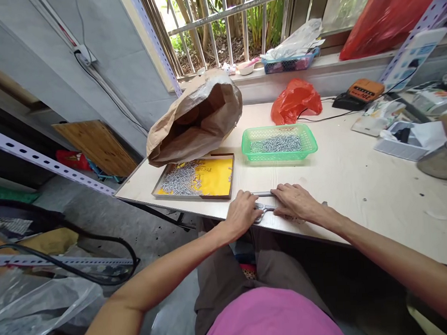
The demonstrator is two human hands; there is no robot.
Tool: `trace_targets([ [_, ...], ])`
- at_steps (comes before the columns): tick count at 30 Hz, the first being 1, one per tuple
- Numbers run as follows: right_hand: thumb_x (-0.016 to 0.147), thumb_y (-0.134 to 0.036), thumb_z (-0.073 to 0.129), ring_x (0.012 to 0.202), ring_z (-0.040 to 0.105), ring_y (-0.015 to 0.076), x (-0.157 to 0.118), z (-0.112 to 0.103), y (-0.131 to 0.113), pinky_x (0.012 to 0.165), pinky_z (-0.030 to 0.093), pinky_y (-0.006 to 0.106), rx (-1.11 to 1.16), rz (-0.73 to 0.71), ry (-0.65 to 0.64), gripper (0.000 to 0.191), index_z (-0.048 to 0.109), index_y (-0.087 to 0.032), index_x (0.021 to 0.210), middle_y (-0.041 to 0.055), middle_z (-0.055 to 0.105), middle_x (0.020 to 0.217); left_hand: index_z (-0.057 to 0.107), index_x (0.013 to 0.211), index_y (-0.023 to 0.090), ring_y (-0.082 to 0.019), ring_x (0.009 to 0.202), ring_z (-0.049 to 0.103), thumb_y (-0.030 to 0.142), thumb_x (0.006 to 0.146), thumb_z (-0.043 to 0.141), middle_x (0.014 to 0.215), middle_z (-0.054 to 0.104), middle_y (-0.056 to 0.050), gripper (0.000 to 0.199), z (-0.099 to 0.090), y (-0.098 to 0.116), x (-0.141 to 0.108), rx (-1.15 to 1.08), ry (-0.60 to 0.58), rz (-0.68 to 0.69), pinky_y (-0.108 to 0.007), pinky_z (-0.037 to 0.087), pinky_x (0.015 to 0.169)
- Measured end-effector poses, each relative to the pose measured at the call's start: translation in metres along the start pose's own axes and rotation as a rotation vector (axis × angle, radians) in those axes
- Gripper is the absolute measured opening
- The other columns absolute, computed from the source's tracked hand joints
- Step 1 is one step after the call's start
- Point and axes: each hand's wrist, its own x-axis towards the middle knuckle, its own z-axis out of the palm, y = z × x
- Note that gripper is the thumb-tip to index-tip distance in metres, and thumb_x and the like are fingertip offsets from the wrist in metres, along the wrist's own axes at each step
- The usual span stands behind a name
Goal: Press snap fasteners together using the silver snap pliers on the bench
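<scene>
A grey metal piece (265, 209) with a rounded, loop-like end lies near the front edge of the table, and a straight grey metal bar (261, 193) runs just beyond it. My left hand (242, 210) is closed on the left ends of these parts. My right hand (295, 201) is closed over their right side, its fingers bent and palm low to the tabletop. Both hands hide much of the metal. Close to my left hand sits a shallow tray (231, 179) with a yellow bottom and heaped silvery pins (181, 180). Beyond my hands a green basket (310, 145) holds more small pins.
Behind the tray, a large open brown paper bag (195, 124) leans over it. Further back are a red plastic bag (295, 101) and an orange-black battery charger (360, 93). Clutter and a grey bin (402, 145) stand right. The table (344, 181) ends close to my lap.
</scene>
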Motion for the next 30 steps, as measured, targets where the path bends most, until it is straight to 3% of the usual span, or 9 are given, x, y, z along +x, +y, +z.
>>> trace_targets([
  [3,0.078,-0.04,0.064,0.098,0.055,0.0264,-0.002,0.007,0.005,0.081,0.041,0.036,0.045,-0.022,0.017,0.048,0.052,-0.016,0.118,0.0113,0.06,0.104,0.046,0.129,0.014,-0.026,0.117,0.046,0.038,0.077,0.068,0.126,0.054,-0.012,0.061,0.014,0.002,0.021,0.06,-0.081,0.235,-0.038,0.041,0.096],
  [6,0.075,-0.046,0.067,0.1,0.053,0.027,-0.008,0.009,0.012,0.08,0.042,0.035,0.098,-0.021,0.004,0.063,0.047,-0.013,0.125,0.0139,0.058,0.111,0.038,0.135,0.012,-0.027,0.112,0.049,0.044,0.077,0.068,0.125,0.054,-0.014,0.073,0.021,-0.001,0.038,0.099,-0.19,0.265,-0.039,0.042,0.094],
  [9,0.073,-0.052,0.067,0.098,0.052,0.0291,-0.014,0.006,0.015,0.076,0.042,0.036,0.063,0.049,-0.018,0.061,0.053,-0.012,0.116,0.0154,0.057,0.108,0.039,0.134,0.01,-0.028,0.106,0.05,0.048,0.074,0.069,0.12,0.056,-0.014,0.077,0.018,-0.002,0.047,0.154,-0.211,0.265,-0.038,0.043,0.088],
  [14,0.081,-0.043,0.062,0.088,0.054,0.025,-0.018,0.005,0.009,0.073,0.04,0.034,-0.01,-0.004,0.01,0.034,0.06,-0.014,0.099,0.0111,0.06,0.094,0.059,0.112,0.017,-0.024,0.097,0.05,0.049,0.075,0.068,0.102,0.058,-0.009,0.05,0.009,0.001,0.052,0.176,-0.26,0.36,-0.032,0.044,0.077],
  [18,0.089,-0.028,0.053,0.083,0.056,0.0196,-0.023,0.013,-0.006,0.073,0.038,0.03,-0.002,-0.012,0.089,0.013,0.059,-0.016,0.088,0.0072,0.061,0.087,0.064,0.1,0.019,-0.021,0.093,0.05,0.043,0.08,0.066,0.095,0.06,-0.005,0.031,0.009,0.002,0.049,0.124,-0.251,0.327,-0.03,0.044,0.074],
  [24,0.092,-0.022,0.046,0.08,0.056,0.0185,-0.029,0.021,-0.017,0.072,0.039,0.03,0.029,0.053,0.171,0.017,0.058,-0.017,0.082,0.0059,0.06,0.082,0.066,0.094,0.019,-0.022,0.093,0.051,0.038,0.082,0.064,0.094,0.061,-0.005,0.022,0.004,0.006,0.045,0.118,-0.279,0.283,-0.031,0.046,0.075],
  [27,0.091,-0.032,0.049,0.081,0.055,0.0191,-0.03,0.018,-0.006,0.074,0.04,0.031,0.085,0.039,0.222,0.018,0.06,-0.018,0.091,0.0065,0.06,0.086,0.063,0.104,0.019,-0.024,0.096,0.052,0.039,0.081,0.065,0.096,0.061,-0.006,0.03,0.004,0.004,0.042,0.118,-0.242,0.281,-0.034,0.048,0.076],
  [30,0.09,-0.043,0.049,0.084,0.054,0.0202,-0.03,0.015,0.012,0.075,0.041,0.032,0.157,-0.02,0.22,0.031,0.061,-0.019,0.105,0.0078,0.06,0.09,0.057,0.114,0.018,-0.025,0.106,0.051,0.036,0.081,0.065,0.109,0.06,-0.008,0.038,0.014,0.004,0.03,0.071,-0.138,0.262,-0.038,0.048,0.086],
])
